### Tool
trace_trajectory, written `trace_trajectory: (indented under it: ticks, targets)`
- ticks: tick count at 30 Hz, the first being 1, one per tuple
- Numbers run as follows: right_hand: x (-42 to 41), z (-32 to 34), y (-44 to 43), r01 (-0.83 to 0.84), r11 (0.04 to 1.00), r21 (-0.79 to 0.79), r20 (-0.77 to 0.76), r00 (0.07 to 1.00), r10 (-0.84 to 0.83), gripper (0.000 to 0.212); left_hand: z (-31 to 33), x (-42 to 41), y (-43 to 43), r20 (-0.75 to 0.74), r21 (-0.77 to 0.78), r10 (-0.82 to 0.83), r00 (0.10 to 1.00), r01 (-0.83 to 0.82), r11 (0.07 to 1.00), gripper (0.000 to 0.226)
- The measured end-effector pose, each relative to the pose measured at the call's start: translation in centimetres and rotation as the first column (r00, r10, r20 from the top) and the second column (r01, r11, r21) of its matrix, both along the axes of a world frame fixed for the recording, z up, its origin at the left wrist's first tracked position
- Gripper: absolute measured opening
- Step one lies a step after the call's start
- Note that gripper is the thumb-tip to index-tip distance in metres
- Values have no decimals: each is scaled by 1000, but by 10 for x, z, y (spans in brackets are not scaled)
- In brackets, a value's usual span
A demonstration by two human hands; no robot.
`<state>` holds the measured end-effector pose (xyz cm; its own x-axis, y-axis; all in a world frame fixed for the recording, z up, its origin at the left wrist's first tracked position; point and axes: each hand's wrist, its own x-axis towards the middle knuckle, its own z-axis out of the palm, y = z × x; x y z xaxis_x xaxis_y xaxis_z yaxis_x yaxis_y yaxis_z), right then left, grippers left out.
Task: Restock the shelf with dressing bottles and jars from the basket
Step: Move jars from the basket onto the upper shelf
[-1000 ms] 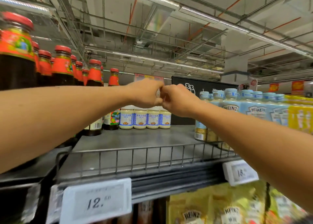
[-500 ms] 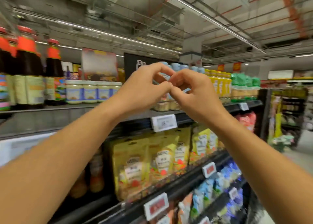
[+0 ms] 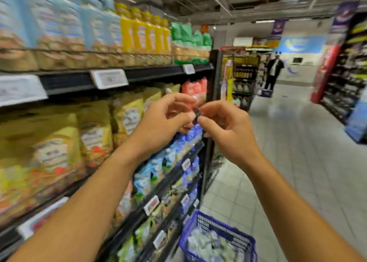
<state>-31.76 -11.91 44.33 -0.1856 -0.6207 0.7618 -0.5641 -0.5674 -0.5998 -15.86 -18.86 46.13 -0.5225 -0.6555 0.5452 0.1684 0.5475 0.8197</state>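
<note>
My left hand point(image 3: 164, 120) and my right hand point(image 3: 224, 124) are raised together in front of the shelves, fingertips nearly meeting. Between them is a small dark object point(image 3: 197, 113), pinched by my right thumb and forefinger and touched by my left fingers; what it is cannot be made out. The blue basket point(image 3: 200, 220) stands on the floor at the bottom, holding several pale-capped jars point(image 3: 208, 244). The top shelf point(image 3: 155, 71) carries blue-labelled dressing bottles point(image 3: 93, 23) and yellow bottles point(image 3: 143, 35).
Yellow pouches point(image 3: 127, 115) fill the second shelf, with blue packs point(image 3: 184, 142) below. The tiled aisle point(image 3: 288, 142) opens to the right, with a dark shelving unit point(image 3: 345, 67) on its far side. A person point(image 3: 275, 71) stands far down the aisle.
The view has swung right and down from the top shelf toward the aisle and basket. My hands stayed together and came away from the shelf.
</note>
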Motion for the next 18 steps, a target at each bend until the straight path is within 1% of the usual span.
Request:
trace_trajectory:
  ticks: [5, 9, 14, 18]
  targets:
    - [-75, -59, 17, 88, 986, 139, 116, 988, -104, 11, -54, -76, -7, 22, 130, -81, 996, 78, 988, 25]
    - [-121, -98, 29, 143, 954, 262, 172, 966, -192, 19, -94, -128, -9, 41, 244, -122, 992, 108, 964, 24]
    - [-166, -139, 31, 182, 897, 403, 194, 941, -278, 11, -141, -175, -24, 106, 361, -180, 978, 131, 923, 20]
    - [-193, -172, 18, 190, 855, 484, 239, 911, -337, 11, -176, -206, -47, 157, 419, -235, 959, 151, 895, 20]
